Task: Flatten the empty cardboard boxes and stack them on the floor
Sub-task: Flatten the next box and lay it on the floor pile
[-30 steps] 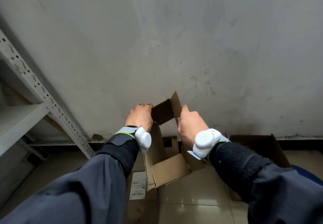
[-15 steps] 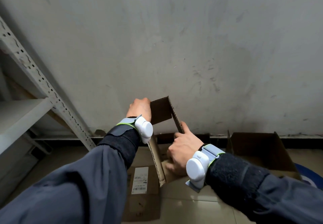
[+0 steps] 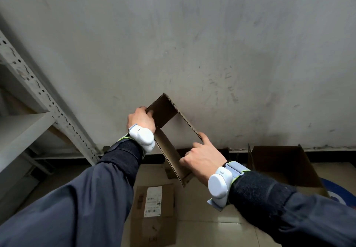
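I hold a small brown cardboard box [image 3: 167, 151] up in front of the wall, open at both ends so it forms a slanted tube. My left hand [image 3: 141, 119] grips its upper left corner. My right hand [image 3: 202, 159] holds its lower right side, the forefinger stretched along the right edge. Below on the floor lies a flattened box [image 3: 153, 214] with a white shipping label. An open, standing box [image 3: 279, 166] rests against the wall at the right.
A grey metal shelf rack [image 3: 38, 92] with a perforated upright stands at the left. The grey wall [image 3: 192, 44] is close ahead. A blue round thing [image 3: 344, 192] shows at the right edge on the tiled floor.
The box's flaps no longer show and it has spread from a narrow shape into a wide skewed tube. My right hand moved down and to the right; my left hand kept its grip.
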Action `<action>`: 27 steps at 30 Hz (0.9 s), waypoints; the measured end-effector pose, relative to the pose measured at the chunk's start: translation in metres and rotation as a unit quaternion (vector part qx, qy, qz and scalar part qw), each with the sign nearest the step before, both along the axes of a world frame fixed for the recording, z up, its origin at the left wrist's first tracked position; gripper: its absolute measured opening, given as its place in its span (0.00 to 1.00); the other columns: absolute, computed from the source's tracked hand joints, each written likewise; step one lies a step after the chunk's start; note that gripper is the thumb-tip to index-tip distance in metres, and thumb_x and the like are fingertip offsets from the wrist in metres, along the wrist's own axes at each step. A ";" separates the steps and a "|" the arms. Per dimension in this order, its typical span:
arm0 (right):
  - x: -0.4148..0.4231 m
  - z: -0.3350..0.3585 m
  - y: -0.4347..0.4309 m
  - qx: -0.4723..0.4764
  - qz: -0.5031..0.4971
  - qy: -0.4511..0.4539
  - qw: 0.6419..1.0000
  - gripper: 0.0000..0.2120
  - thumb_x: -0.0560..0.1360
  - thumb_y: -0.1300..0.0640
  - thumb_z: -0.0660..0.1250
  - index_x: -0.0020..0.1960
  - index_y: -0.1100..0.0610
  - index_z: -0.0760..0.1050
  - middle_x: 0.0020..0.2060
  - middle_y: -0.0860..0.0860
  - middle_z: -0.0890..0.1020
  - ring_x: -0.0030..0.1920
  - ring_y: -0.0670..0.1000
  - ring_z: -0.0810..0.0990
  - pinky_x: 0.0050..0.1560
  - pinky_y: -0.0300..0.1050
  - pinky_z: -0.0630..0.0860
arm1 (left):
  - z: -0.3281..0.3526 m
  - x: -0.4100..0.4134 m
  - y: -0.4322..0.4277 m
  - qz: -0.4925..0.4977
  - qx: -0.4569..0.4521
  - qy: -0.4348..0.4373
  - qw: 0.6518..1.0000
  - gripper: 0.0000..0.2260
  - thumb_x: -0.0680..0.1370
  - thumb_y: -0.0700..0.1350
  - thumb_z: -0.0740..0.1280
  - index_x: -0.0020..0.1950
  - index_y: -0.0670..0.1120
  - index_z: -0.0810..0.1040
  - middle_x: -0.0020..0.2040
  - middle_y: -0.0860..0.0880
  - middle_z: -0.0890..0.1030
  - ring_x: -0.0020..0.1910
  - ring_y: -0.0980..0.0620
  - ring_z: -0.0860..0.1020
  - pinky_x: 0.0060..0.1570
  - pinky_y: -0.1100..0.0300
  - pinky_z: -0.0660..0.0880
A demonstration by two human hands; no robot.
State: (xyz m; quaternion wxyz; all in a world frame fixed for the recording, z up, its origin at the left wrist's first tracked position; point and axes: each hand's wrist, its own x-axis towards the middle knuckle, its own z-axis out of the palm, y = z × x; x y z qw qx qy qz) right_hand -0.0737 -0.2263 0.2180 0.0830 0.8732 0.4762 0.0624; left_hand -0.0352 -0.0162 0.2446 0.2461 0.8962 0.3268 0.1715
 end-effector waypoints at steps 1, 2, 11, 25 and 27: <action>-0.002 0.000 0.000 0.005 0.001 0.004 1.000 0.13 0.75 0.66 0.58 0.50 0.52 0.78 0.43 0.52 0.83 0.50 0.58 0.75 0.73 0.66 0.47 | 0.000 0.000 0.001 0.007 -0.009 -0.008 1.000 0.14 0.83 0.51 0.62 0.63 0.46 0.79 0.56 0.36 0.82 0.59 0.35 0.76 0.49 0.53 0.71; -0.004 0.000 -0.001 0.009 0.007 0.010 1.000 0.12 0.76 0.64 0.59 0.50 0.51 0.77 0.43 0.52 0.82 0.49 0.58 0.75 0.73 0.67 0.46 | 0.001 -0.001 0.002 0.014 -0.020 -0.016 1.000 0.15 0.82 0.51 0.62 0.64 0.47 0.79 0.56 0.37 0.82 0.59 0.35 0.76 0.49 0.53 0.70; -0.019 -0.009 0.010 0.016 0.073 0.009 0.997 0.14 0.72 0.66 0.61 0.47 0.49 0.79 0.36 0.50 0.80 0.41 0.55 0.70 0.69 0.74 0.41 | 0.013 -0.007 -0.022 0.000 -0.182 -0.053 0.982 0.29 0.79 0.68 0.56 0.64 0.46 0.77 0.61 0.42 0.79 0.62 0.39 0.75 0.63 0.50 0.69; -0.025 -0.023 0.024 0.194 0.223 0.116 0.948 0.13 0.72 0.49 0.70 0.52 0.54 0.75 0.47 0.53 0.75 0.48 0.57 0.74 0.47 0.52 0.75 | -0.010 -0.015 -0.028 -0.164 -0.315 0.038 0.934 0.11 0.74 0.32 0.70 0.52 0.45 0.81 0.50 0.42 0.86 0.49 0.40 0.84 0.56 0.41 0.80; -0.012 -0.017 0.016 0.280 0.125 0.105 0.946 0.16 0.74 0.46 0.68 0.55 0.56 0.74 0.53 0.53 0.74 0.52 0.56 0.76 0.48 0.51 0.77 | -0.012 -0.022 -0.016 -0.174 -0.384 0.044 0.906 0.13 0.76 0.29 0.67 0.57 0.41 0.80 0.50 0.40 0.85 0.49 0.39 0.83 0.57 0.40 0.79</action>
